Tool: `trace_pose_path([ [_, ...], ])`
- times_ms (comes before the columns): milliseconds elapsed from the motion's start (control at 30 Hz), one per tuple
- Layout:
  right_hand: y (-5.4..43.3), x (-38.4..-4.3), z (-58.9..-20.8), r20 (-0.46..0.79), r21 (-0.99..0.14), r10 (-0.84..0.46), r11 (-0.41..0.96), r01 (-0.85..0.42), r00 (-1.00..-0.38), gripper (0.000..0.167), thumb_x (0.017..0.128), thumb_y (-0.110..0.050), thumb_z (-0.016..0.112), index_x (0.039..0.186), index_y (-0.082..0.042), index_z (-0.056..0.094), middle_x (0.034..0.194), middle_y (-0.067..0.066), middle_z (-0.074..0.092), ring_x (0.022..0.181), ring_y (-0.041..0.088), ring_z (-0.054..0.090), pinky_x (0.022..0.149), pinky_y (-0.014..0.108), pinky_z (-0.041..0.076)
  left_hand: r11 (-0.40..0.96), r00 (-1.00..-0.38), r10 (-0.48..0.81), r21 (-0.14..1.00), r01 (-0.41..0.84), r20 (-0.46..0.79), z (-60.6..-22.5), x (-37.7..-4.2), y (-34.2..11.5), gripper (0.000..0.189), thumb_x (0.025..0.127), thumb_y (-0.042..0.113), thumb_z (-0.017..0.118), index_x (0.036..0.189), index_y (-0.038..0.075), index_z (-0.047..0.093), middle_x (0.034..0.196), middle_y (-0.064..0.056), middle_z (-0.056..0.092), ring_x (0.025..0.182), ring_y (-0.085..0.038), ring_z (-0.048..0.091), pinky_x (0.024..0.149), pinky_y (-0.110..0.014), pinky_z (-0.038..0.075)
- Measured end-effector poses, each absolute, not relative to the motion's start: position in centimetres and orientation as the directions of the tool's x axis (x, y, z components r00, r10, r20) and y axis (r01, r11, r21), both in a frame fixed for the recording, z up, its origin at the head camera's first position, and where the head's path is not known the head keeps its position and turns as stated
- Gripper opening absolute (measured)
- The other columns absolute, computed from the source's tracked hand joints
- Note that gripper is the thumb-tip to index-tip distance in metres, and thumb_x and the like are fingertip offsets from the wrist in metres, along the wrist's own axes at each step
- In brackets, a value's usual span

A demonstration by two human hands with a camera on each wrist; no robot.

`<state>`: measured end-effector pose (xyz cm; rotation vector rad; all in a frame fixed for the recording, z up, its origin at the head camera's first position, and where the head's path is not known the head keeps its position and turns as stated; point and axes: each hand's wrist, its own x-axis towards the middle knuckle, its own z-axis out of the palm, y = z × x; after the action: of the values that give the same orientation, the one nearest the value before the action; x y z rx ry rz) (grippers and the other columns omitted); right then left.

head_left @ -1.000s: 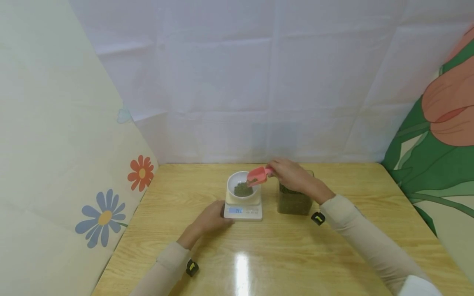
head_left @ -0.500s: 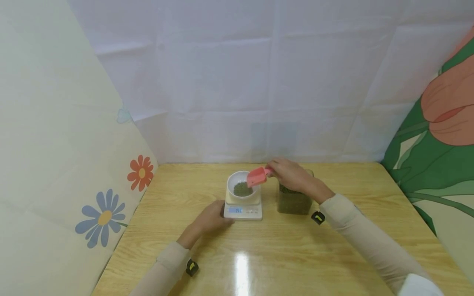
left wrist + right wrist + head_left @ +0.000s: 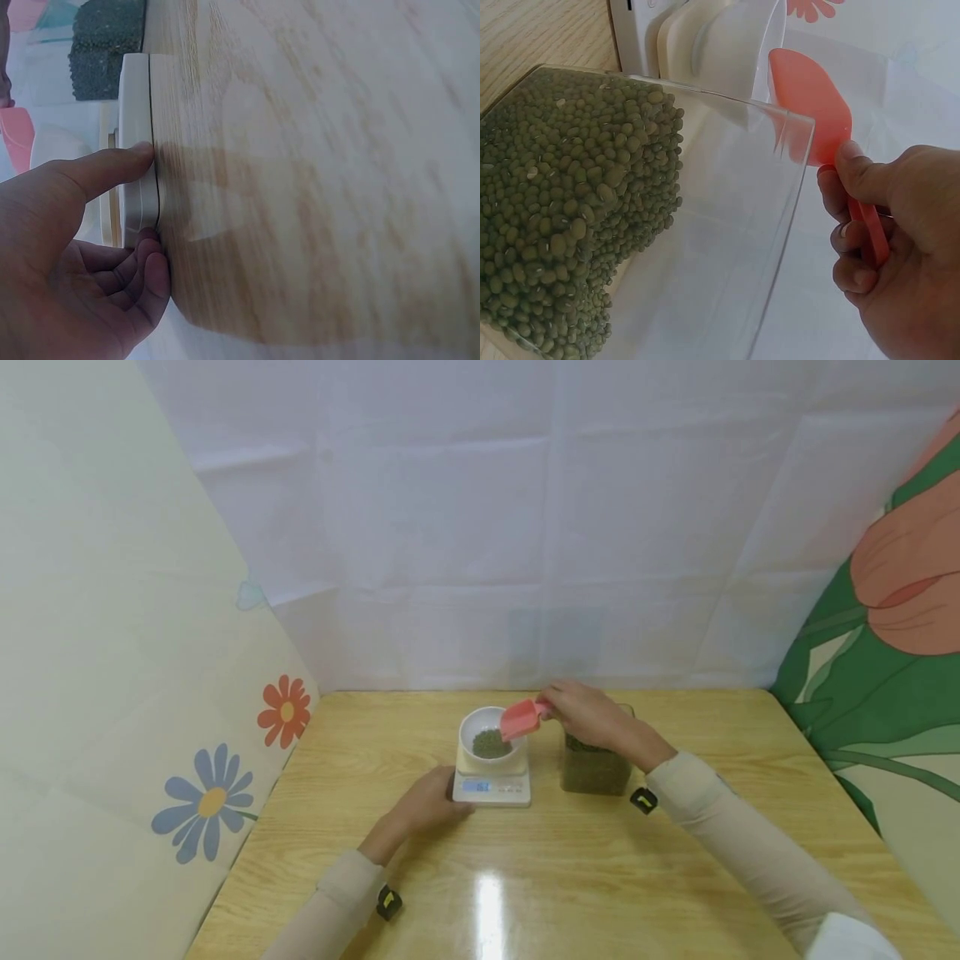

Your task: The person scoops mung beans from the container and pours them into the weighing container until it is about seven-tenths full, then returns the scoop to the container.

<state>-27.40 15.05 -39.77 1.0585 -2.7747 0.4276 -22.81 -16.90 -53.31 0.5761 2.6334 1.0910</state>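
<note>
My right hand [image 3: 587,712] grips the handle of a pink scoop [image 3: 520,720], its blade tilted down over the right rim of a white bowl [image 3: 474,724]. No beans show in the scoop. Green mung beans [image 3: 491,744] lie in the bowl, which stands on a white kitchen scale [image 3: 513,797] with a lit display. At the scale's front left corner, my left hand [image 3: 432,799] holds its edge; in the left wrist view the thumb [image 3: 120,166] presses the front side and the curled fingers [image 3: 150,274] touch the corner.
A clear square container [image 3: 596,772], partly filled with mung beans [image 3: 577,187], stands right of the scale under my right forearm. The wooden table [image 3: 600,877] meets a white sheet [image 3: 450,635] at the back and flowered sheets at both sides.
The beans seen in the scoop a second ago have gone from it, and its blade is tipped slightly further down. The display digits have changed. My left hand stays put.
</note>
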Motion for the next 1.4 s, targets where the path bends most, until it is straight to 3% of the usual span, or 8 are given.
trace_pose_path([
  [700, 15.5, -27.0, -40.1, 0.258, -0.229, -0.616, 0.709, -0.667, -0.744, 0.021, 0.100, -0.013, 0.073, 0.116, 0.000, 0.072, 0.113, 0.014, 0.073, 0.106, 0.032, 0.069, 0.095, 0.048, 0.062, 0.641, -0.895, 0.443, 0.717, 0.273, -0.055, -53.6, -22.8, -17.0, 0.044, 0.088, 0.025, 0.086, 0.128, 0.017, 0.069, 0.111, 0.004, 0.074, 0.099, -0.012, 0.068, 0.097, -0.041, 0.059],
  [1400, 17.4, -26.4, -39.9, 0.249, -0.274, -0.551, 0.749, -0.603, -0.797, 0.031, 0.103, -0.018, 0.070, 0.125, 0.002, 0.071, 0.121, 0.018, 0.074, 0.114, 0.036, 0.070, 0.101, 0.053, 0.060, 0.646, -0.895, 0.444, 0.710, 0.281, -0.049, -53.4, -22.7, -16.9, 0.042, 0.088, 0.023, 0.086, 0.126, 0.016, 0.069, 0.110, 0.003, 0.074, 0.098, -0.012, 0.068, 0.097, -0.042, 0.059],
])
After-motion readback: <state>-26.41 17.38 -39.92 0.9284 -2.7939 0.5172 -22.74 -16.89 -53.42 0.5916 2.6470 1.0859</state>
